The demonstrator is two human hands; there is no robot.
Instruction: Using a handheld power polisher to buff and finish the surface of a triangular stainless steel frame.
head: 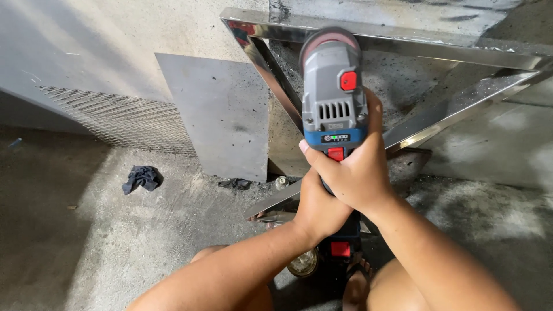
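Cordless angle grinder (pixel 334 98), grey body with blue band and red switch, sits centre frame, held out in front of the person with its disc end pointing away toward the top bar of a polished steel frame (pixel 403 43). Can't tell whether the disc touches the bar. Both hands are clamped together on the grinder's handle: right hand (pixel 360 167) wraps it from the right and on top, thumb lying by the red button; left hand (pixel 317 207) is tucked under and behind, closed around the same grip. Battery pack (pixel 341 247) shows below the wrists.

Frame is triangular, mirror-bright, standing on the concrete floor (pixel 86 242) and leaning against the wall. Flat grey metal sheet (pixel 222 115) leans just left of it; wire mesh panel (pixel 124 118) further left along the wall. Dark rag (pixel 141 178) lies on the floor, well apart from the frame; a smaller dark scrap (pixel 235 184) near the sheet's lower edge.
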